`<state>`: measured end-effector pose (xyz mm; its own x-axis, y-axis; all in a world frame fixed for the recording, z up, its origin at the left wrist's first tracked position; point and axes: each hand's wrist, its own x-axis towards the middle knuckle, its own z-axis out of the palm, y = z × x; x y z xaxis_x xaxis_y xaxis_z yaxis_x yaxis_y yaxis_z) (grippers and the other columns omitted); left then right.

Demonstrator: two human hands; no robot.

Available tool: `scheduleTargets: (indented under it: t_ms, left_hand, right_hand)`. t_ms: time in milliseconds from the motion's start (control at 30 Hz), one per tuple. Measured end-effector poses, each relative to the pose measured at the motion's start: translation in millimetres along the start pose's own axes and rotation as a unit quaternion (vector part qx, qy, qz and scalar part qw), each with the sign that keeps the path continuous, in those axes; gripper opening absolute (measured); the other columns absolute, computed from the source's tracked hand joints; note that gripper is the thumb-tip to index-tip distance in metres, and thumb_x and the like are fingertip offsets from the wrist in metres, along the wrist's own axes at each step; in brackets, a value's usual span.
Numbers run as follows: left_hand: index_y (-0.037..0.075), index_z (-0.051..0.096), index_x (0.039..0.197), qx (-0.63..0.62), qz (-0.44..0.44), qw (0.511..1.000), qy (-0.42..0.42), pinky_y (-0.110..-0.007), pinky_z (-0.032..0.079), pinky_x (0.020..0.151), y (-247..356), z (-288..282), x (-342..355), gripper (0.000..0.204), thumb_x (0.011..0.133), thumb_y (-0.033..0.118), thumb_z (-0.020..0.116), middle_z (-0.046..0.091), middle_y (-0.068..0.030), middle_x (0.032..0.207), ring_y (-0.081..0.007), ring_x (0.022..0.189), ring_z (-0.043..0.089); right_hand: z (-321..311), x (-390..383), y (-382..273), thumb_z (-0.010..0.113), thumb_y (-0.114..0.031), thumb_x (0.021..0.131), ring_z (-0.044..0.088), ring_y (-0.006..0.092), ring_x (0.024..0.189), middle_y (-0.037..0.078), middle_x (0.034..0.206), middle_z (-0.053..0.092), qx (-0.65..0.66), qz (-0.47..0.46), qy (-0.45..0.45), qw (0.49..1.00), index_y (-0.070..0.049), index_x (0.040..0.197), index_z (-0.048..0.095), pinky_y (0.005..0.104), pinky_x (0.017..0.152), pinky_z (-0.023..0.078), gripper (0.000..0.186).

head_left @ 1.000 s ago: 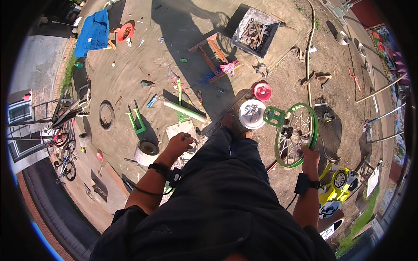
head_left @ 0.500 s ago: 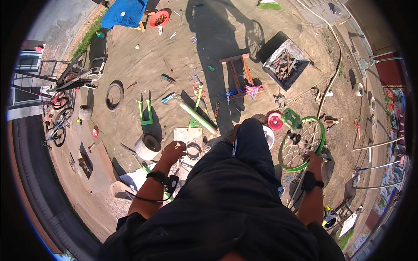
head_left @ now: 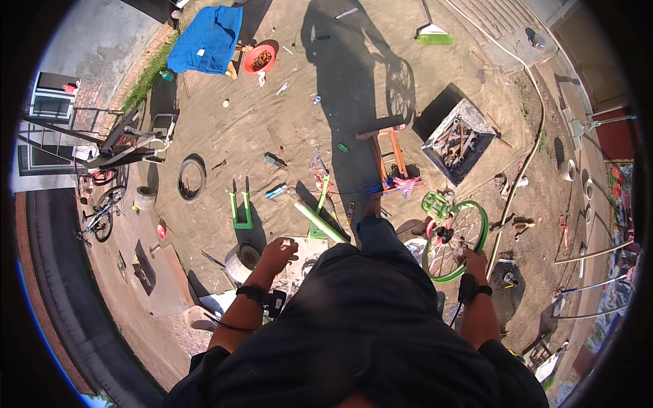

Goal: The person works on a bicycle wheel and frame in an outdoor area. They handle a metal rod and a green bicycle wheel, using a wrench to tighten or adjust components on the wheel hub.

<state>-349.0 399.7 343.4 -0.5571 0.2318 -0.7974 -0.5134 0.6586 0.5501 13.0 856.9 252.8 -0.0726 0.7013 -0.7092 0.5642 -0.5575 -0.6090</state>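
My right hand (head_left: 474, 260) is closed on a green-rimmed spoked wheel (head_left: 483, 228), held at my right side; a green plastic part (head_left: 435, 204) shows at its top. My left hand (head_left: 277, 255) has its fingers curled at my left side; whatever it may hold is too small to make out. Just beyond it lie a green pole (head_left: 320, 221) and a cylindrical block (head_left: 237, 262) with a dark round top. A green fork-like part (head_left: 241, 221) stands further left.
Ahead lie a wooden frame (head_left: 394, 153) and a square box of tools (head_left: 459, 139). Loose tyre (head_left: 192, 178), red basin (head_left: 269, 59), blue cloth (head_left: 204, 37) and broom (head_left: 434, 37) are farther off. A hose (head_left: 537, 136) runs along the right; bicycles (head_left: 105, 214) stand left.
I have stepped forward toward the wooden frame, one foot now reaching it, and the view has swung. The wheel stays in my right hand, carried along.
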Motion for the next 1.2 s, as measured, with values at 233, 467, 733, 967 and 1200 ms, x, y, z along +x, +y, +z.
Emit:
scheduleTargets:
  t_ms: [233, 467, 733, 967, 1200]
  left_hand:
    - [-0.002, 0.059, 0.118, -0.026, -0.024, 0.998, 0.049, -0.03, 0.051, 0.063, 70, -33, 42, 0.042, 0.089, 0.026, 0.067, 0.068, -0.0128, 0.095, -0.0194, 0.078, 0.07]
    - [-0.004, 0.062, 0.112, 0.098, 0.046, 0.994, 0.024, -0.031, 0.052, 0.066, 175, -63, 129, 0.044, 0.087, 0.032, 0.068, 0.069, -0.0102, 0.087, -0.0174, 0.074, 0.067]
    - [0.001, 0.069, 0.106, 0.399, 0.151, 0.893, -0.141, -0.04, 0.052, 0.085, 327, -76, 296, 0.046, 0.082, 0.041, 0.068, 0.071, -0.0172, 0.099, -0.032, 0.096, 0.067]
    - [0.003, 0.069, 0.101, 0.589, 0.144, 0.759, -0.236, -0.045, 0.051, 0.084, 447, -109, 392, 0.037, 0.082, 0.035, 0.063, 0.07, -0.0196, 0.096, -0.0367, 0.096, 0.065]
    - [0.004, 0.071, 0.097, 0.661, 0.146, 0.681, -0.281, -0.045, 0.051, 0.083, 567, -91, 450, 0.033, 0.082, 0.032, 0.064, 0.07, -0.0197, 0.094, -0.0364, 0.093, 0.066]
  right_hand:
    - [45, 36, -36, 0.067, -0.01, 0.078, 0.067, 0.0255, 0.061, 0.014, 0.078, 0.063, 0.001, 0.048, 0.009, 0.999, 0.005, 0.096, 0.053, 0.0354, 0.051, 0.054, 0.027]
    - [95, 74, -85, 0.064, -0.01, 0.078, 0.069, 0.0269, 0.063, 0.015, 0.076, 0.064, 0.005, 0.04, 0.028, 0.999, 0.009, 0.095, 0.052, 0.0369, 0.052, 0.056, 0.029]
    - [177, 78, -169, 0.064, -0.011, 0.08, 0.068, 0.0234, 0.061, 0.014, 0.072, 0.065, 0.081, 0.128, 0.128, 0.98, 0.007, 0.096, 0.054, 0.0348, 0.051, 0.055, 0.026]
    - [233, 72, -230, 0.064, -0.012, 0.083, 0.065, 0.0219, 0.056, 0.011, 0.071, 0.065, 0.223, 0.149, 0.201, 0.942, 0.0, 0.1, 0.057, 0.0323, 0.049, 0.052, 0.022]
    - [280, 83, -237, 0.062, -0.013, 0.085, 0.066, 0.0259, 0.061, 0.011, 0.071, 0.062, 0.315, 0.165, 0.186, 0.916, 0.0, 0.09, 0.059, 0.0372, 0.054, 0.055, 0.014]
